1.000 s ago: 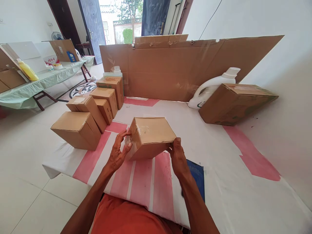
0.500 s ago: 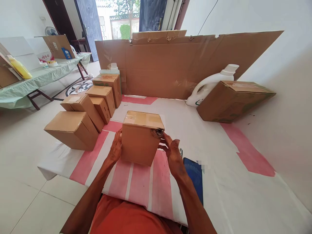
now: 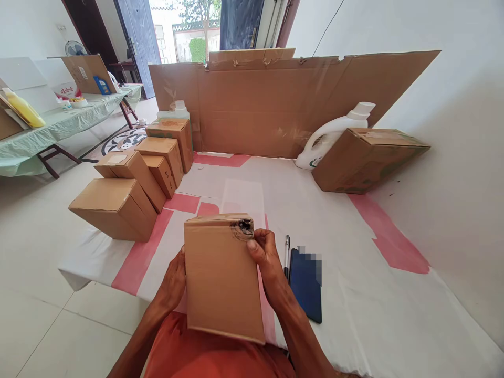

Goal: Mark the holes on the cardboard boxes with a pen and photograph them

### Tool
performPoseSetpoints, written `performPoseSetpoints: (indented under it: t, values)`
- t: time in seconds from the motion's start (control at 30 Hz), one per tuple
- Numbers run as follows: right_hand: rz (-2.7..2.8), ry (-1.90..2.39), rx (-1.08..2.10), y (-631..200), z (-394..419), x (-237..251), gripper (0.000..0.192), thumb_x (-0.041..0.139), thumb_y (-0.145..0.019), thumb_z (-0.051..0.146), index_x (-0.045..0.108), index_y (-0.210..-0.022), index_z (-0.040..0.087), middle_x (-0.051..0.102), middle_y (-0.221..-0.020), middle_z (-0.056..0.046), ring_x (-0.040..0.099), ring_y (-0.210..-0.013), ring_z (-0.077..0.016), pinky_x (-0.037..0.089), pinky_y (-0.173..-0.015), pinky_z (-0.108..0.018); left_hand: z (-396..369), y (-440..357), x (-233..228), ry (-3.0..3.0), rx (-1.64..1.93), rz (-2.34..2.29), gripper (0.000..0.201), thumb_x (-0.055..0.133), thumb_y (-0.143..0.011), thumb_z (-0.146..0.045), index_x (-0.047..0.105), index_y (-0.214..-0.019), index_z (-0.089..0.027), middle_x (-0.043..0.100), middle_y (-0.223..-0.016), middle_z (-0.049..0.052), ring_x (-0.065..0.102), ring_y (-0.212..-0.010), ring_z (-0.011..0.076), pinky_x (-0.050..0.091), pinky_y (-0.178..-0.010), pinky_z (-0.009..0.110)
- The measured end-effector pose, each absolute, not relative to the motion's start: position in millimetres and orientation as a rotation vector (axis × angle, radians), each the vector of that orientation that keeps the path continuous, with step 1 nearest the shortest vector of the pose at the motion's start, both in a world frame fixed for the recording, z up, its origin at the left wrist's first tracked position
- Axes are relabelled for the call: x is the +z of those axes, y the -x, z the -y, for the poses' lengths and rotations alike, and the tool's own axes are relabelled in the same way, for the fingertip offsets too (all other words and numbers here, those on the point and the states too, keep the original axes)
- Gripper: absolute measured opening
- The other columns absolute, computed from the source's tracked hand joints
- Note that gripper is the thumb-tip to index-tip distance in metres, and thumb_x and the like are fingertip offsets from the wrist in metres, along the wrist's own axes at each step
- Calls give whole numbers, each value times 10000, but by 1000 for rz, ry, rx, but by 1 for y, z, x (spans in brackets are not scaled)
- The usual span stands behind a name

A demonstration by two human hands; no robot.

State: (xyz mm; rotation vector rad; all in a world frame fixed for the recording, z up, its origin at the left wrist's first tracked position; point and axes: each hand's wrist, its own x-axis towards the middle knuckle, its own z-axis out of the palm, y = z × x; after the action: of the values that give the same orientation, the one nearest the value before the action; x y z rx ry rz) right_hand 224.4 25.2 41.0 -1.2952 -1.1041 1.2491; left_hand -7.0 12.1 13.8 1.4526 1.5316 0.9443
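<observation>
Both hands, left hand (image 3: pixel 173 281) and right hand (image 3: pixel 268 262), gripped the closed cardboard box (image 3: pixel 222 275) by its sides; five other boxes (image 3: pixel 134 173) sat finished nearby.

The box (image 3: pixel 222 278) is matt brown cardboard, smooth on its broad face, with a torn, blackened patch at one upper corner. The bench (image 3: pixel 354 294) is covered in a white sheet with pink bands, slightly creased and faintly shiny. The phone (image 3: pixel 305 286) has a dark blue, glossy face. The jug (image 3: pixel 331 137) is smooth white plastic. The cardboard sheet (image 3: pixel 275 105) behind is matt brown with ragged top edges.
</observation>
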Motion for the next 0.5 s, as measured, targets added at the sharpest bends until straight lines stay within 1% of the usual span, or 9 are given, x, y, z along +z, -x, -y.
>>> performPoseSetpoints:
  t: [0.07, 0.13, 0.23, 0.33, 0.4, 0.47, 0.5]
  values:
    - [1083, 1254, 1308, -226, -8, 34, 613, 677, -834, 762, 484, -1157, 278, 645, -1254, -92, 626, -1209, -305, 535, -997, -429, -1, 16, 19, -1454, 810, -1494, 671, 251, -1054, -664, 710, -1297, -239, 751, -1279, 114, 650, -1284, 308, 507, -1135, 496]
    - [1022, 1232, 1353, -228, 8, 25, 593, 694, -847, 728, 492, -1180, 281, 651, -1270, -94, 630, -1220, -300, 533, -1009, -430, 4, 22, 26, -1448, 794, -1504, 666, 289, -1045, -682, 660, -1365, -231, 705, -1361, 130, 636, -1293, 313, 498, -1133, 506]
    - [915, 1252, 1327, -227, 27, 17, 586, 698, -846, 720, 500, -1180, 281, 664, -1244, -96, 647, -1195, -300, 545, -993, -439, 1, 16, 47, -1531, 1023, -1625, 613, 360, -1048, -649, 589, -1439, -236, 632, -1446, 137, 619, -1298, 312, 506, -1093, 504]
    - [900, 1281, 1319, -223, 39, 19, 599, 723, -824, 716, 504, -1175, 284, 675, -1238, -105, 662, -1184, -310, 563, -967, -443, -8, -9, 75, -1887, 1169, -1629, 558, 539, -999, -599, 586, -1454, -280, 618, -1458, 121, 555, -1362, 340, 420, -1156, 545]
    - [933, 1288, 1333, -220, 44, 23, 616, 760, -796, 698, 504, -1178, 289, 676, -1253, -108, 657, -1210, -320, 575, -953, -442, -14, -31, 91, -2104, 1127, -1565, 521, 679, -914, -577, 667, -1359, -306, 675, -1377, 111, 577, -1314, 370, 408, -1143, 566]
    - [964, 1301, 1325, -218, 48, 27, 638, 800, -766, 672, 507, -1187, 291, 665, -1282, -109, 632, -1267, -330, 575, -970, -445, -17, -48, 100, -2205, 1017, -1509, 371, 741, -863, -541, 755, -1156, -313, 752, -1197, 95, 651, -1157, 367, 451, -1066, 558]
    - [966, 1303, 1318, -218, 49, 28, 646, 807, -761, 662, 509, -1199, 291, 655, -1306, -112, 615, -1300, -332, 571, -990, -449, -17, -54, 102, -2227, 957, -1488, 297, 745, -858, -519, 769, -1067, -310, 773, -1103, 84, 675, -1072, 354, 472, -1021, 544]
